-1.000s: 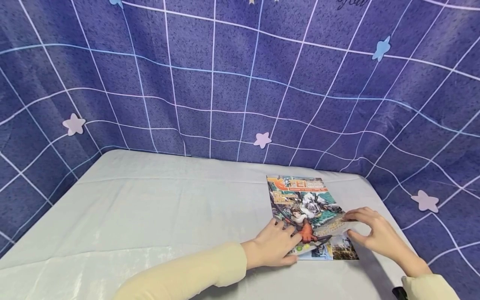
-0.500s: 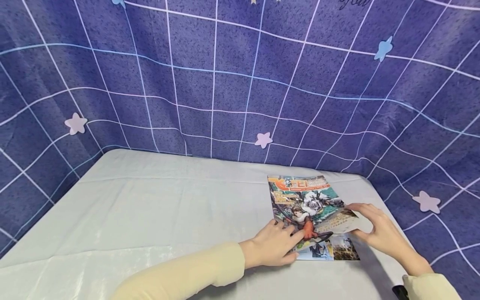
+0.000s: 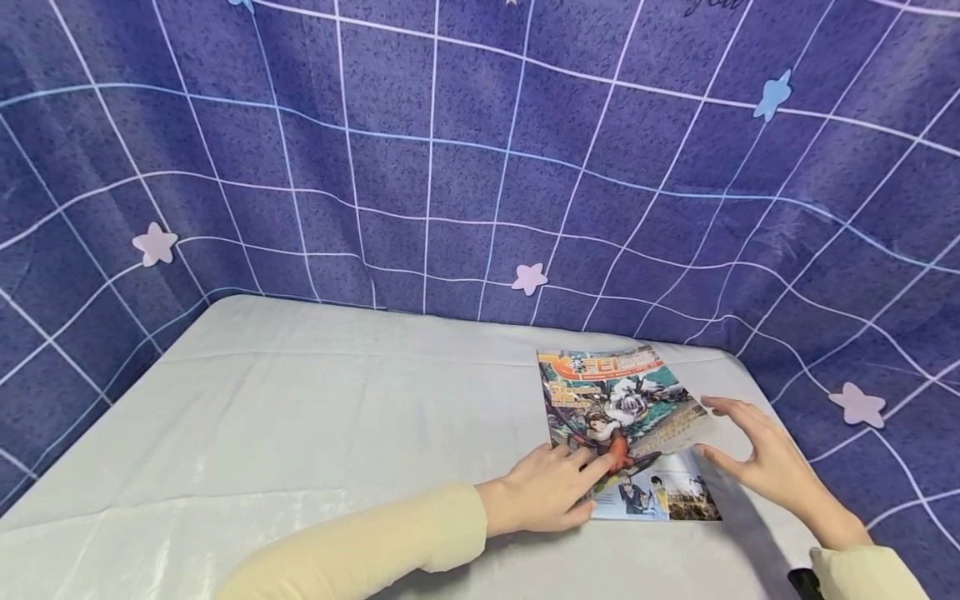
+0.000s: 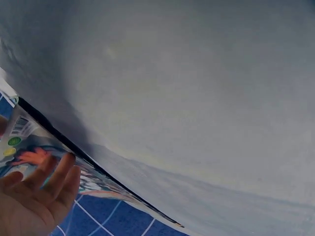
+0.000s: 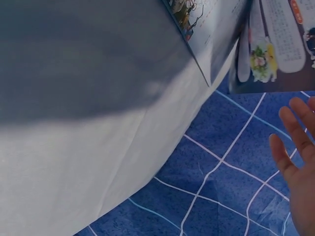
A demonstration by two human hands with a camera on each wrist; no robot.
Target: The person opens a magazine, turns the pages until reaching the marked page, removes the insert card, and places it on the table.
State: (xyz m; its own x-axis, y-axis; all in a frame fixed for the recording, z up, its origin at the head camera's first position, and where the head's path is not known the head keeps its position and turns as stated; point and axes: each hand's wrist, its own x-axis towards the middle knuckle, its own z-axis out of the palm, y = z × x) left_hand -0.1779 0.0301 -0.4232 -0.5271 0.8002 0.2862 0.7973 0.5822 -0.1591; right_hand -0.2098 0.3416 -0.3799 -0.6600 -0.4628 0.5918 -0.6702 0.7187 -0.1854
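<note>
Curtain (image 3: 337,150), purple and ruled with pale grid lines, fills the far side of my head view, with a pale pink star (image 3: 155,244) on it at the left. Below it I see a surface covered in white cloth (image 3: 337,400), lightly creased. A cream sleeve (image 3: 375,542) reaches in from the bottom edge and ends at the person's left hand (image 3: 546,490). That hand rests on the lower left part of a magazine (image 3: 618,400), its fingers apart and laid over the cover; my left wrist view shows the fingertips over the printed art, near a barcode. A second pink star (image 3: 529,279) sits on the fabric above.

The magazine lies on the right part of the white cloth, its orange title at the far end. Its cover is raised at the near right corner, baring an inner page (image 3: 641,497) with drawn figures and a darker picture beside them.

Just beside the raised corner I have the person's right hand (image 3: 772,462), thumb and fingers apart; my right wrist view shows the same spread below a printed page edge. Farther right come a black object (image 3: 805,583) by the wrist, the other cream sleeve (image 3: 866,573) and another pink star (image 3: 858,405).
</note>
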